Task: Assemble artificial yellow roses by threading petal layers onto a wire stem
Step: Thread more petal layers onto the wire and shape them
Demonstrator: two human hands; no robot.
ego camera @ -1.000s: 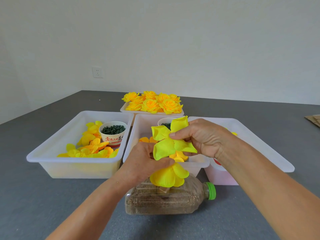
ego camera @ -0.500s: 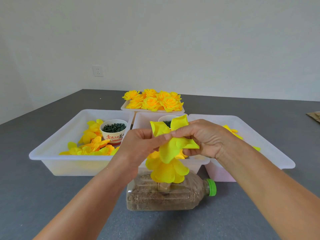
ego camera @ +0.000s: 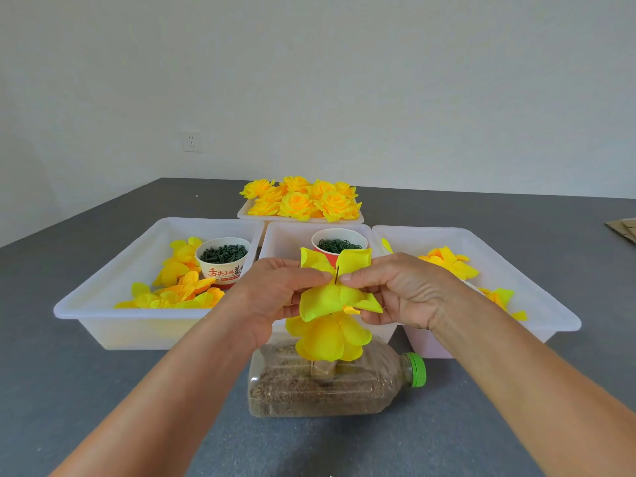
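Petal layer on wire stem, pinched between 2 hands' fingers

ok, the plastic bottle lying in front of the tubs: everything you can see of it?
The plastic bottle is clear, with a green screw cap on, pointing right. It lies on its side on the grey table, just in front of the middle white tub, partly filled with brownish grainy stuff like sand. A small tan block sits on its upper side under the yellow petal layers. Neither hand touches it.
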